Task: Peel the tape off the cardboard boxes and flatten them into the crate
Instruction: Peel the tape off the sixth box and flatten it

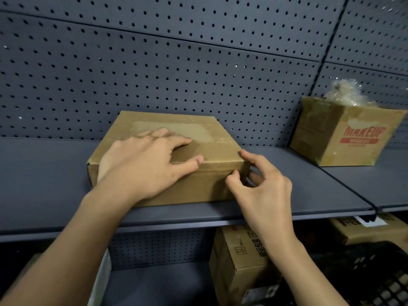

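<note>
Flat box (198,133): plain brown; a paler patch is noted on top.
Pegboard (176,62): slate grey, dotted with rows of dark holes.
Shelf (44,173): slate grey, unpatterned.
Second box (344,138): brown, printed with red lettering.
Lower box (238,261): brown, black print.
Crate (375,272): black lattice.

Flat brown box (212,149) lies closed, dead centre on the shelf (44,173), with a paler scuffed patch across its top. Out at its 3 o'clock sits a taller MAKEUP box (344,138), tilted, with a crumpled clear wad (344,91) (tape or plastic, can't tell) poking out the top. Down at 5 o'clock there's a printed box (234,268), with the black crate (379,272) beside it at its 3 o'clock.
</note>
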Demonstrator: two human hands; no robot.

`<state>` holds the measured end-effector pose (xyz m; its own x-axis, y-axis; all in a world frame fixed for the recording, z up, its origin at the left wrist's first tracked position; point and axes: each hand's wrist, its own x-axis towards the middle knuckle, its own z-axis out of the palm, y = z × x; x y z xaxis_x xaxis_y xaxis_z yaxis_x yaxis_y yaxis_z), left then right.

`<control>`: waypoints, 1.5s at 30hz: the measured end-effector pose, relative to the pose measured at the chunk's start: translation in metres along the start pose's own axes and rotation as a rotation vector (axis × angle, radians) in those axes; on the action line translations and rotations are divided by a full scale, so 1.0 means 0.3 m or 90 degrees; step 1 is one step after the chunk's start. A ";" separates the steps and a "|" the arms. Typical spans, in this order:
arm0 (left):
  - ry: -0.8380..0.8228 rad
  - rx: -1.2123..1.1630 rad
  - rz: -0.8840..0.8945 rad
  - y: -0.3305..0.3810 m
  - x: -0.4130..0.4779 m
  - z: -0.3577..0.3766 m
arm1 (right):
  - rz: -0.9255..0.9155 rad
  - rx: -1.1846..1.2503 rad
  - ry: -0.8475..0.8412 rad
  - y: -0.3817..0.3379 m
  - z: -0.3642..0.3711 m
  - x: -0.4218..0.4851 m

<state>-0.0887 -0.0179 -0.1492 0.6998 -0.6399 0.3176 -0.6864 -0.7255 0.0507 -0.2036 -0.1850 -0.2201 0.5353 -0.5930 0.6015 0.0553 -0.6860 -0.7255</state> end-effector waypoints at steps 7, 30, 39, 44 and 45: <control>0.000 -0.015 -0.005 0.001 0.001 0.000 | -0.003 0.029 -0.014 -0.008 0.003 -0.012; 0.003 -0.013 -0.009 0.000 -0.001 0.003 | 0.011 0.060 0.000 -0.014 0.001 -0.009; 0.002 -0.010 -0.009 -0.001 0.001 0.010 | 0.036 0.084 0.001 -0.005 -0.002 -0.004; -0.001 -0.015 -0.015 0.002 0.003 0.008 | 0.050 0.083 0.026 -0.011 0.016 -0.009; 0.000 -0.016 -0.015 0.002 0.003 0.009 | 0.049 0.081 0.034 -0.013 0.019 -0.012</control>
<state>-0.0881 -0.0197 -0.1513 0.7153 -0.6231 0.3163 -0.6749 -0.7335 0.0813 -0.2008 -0.1777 -0.2213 0.4974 -0.6655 0.5565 0.1236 -0.5806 -0.8048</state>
